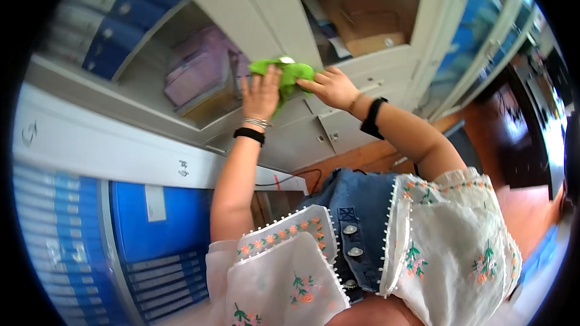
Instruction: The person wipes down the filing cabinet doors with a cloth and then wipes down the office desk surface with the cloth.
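Note:
A bright green cloth (pixel 294 73) is bunched against the frame of a pale cabinet (pixel 257 9). My left hand (pixel 261 95) lies flat on the cloth's left side, fingers stretched out over it. On the other side, my right hand (pixel 334 88) has its fingers closed on the cloth's right edge. Part of a round, light metal piece (pixel 286 60) shows at the cloth's top edge; what lies beneath the cloth is hidden. Both wrists wear dark bands, and the left also has thin bracelets.
Behind the cabinet's glass are a purple bundle (pixel 202 66), blue binders (pixel 115 42) and a brown bag-like item (pixel 356 15). A white shelf edge (pixel 121 139) runs at left above blue folders (pixel 160 220). A dark desk (pixel 522 127) stands right on the reddish floor (pixel 525 217).

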`<state>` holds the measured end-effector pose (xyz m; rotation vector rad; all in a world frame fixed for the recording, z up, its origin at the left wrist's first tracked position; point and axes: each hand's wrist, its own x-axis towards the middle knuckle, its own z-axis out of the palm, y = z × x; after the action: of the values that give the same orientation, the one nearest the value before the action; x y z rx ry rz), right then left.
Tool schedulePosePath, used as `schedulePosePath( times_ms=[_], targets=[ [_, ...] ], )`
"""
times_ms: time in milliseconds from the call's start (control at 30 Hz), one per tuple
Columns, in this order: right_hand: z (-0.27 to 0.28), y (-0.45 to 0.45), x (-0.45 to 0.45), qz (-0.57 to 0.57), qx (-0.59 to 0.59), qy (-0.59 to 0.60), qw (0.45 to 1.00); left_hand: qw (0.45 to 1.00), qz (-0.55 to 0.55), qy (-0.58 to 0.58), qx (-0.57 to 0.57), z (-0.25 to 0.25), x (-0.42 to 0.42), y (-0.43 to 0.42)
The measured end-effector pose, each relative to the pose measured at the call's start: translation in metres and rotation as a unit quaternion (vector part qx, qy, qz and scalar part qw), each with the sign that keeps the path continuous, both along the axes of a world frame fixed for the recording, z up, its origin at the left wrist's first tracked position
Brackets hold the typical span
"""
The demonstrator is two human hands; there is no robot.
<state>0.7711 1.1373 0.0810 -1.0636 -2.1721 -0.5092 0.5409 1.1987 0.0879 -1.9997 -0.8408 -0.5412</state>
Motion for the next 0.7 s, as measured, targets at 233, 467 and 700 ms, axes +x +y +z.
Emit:
schedulePosePath(
  times_ms=[233, 467, 700],
  targets=[
    [-0.072, -0.006, 0.014, -0.049, -0.091, -0.034, 0.994, 0.996, -0.031, 0.054, -0.066, -0.070, 0.004, 0.004],
    [-0.097, -0.026, 0.096, -0.129, -0.104, -0.051, 0.985, 0.977, -0.050, 0.154, -0.136, -0.088, 0.074, -0.008],
    [-0.088, -0.045, 0.201, -0.279, -0.119, -0.050, 0.951, 0.970, -0.127, 0.166, -0.121, -0.076, 0.206, -0.005]
  ],
)
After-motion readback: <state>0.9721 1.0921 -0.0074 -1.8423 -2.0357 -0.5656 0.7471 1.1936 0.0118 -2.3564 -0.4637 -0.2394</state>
